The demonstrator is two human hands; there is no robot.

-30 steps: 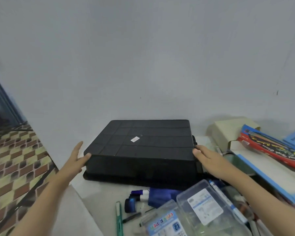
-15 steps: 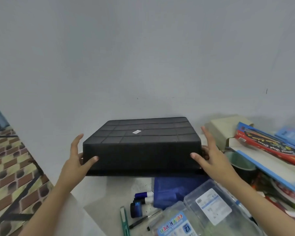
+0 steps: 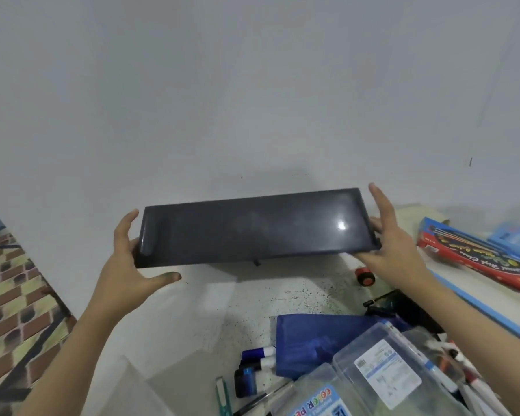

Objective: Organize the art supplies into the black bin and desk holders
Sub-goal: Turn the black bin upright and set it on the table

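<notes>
Black bin point(image 3: 252, 229) held above desk point(image 3: 222, 310) (tilted toward camera), left hand point(image 3: 126, 259) and right hand point(image 3: 394, 244) pressing its ends, grip spread-fingered

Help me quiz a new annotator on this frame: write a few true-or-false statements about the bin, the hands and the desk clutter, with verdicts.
1. The black bin is held above the desk, between the left hand and the right hand. True.
2. The blue pouch lies inside the bin. False: it lies on the desk, nearer the camera, by the clear plastic cases.
3. The right hand grips a pen. False: it touches only the bin's right end.
4. A red box lies at the desk's right side. True.
</notes>
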